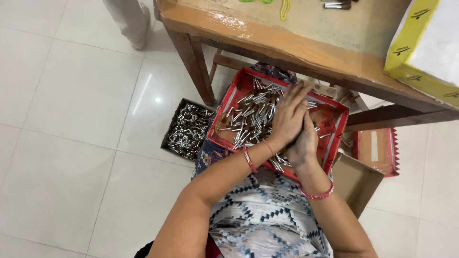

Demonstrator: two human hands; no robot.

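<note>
- A wooden table (296, 45) filled the upper frame, set on a white tiled floor (62, 143); a yellow and white carton (425, 48) stood on its right end.
- The person sat below the table edge in a patterned garment (267, 220), with a red tray (334, 112) resting on the lap.
- A dark box (189, 130) of similar shiny pieces sat on the floor just left of the tray; an open brown box (356, 179) and a red lid (377, 150) lay to its right.
- The left hand (288, 117) lay flat over the right hand (304, 143), palms pressed together above the tray's middle. Whether anything was held between them could not be told.
- The small metal tubes (251, 117) lay heaped in the tray directly under and to the left of the hands, their long axes pointing every way. The left hand was nearer the heap.
- Red bangles (249, 160) circled both wrists.
</note>
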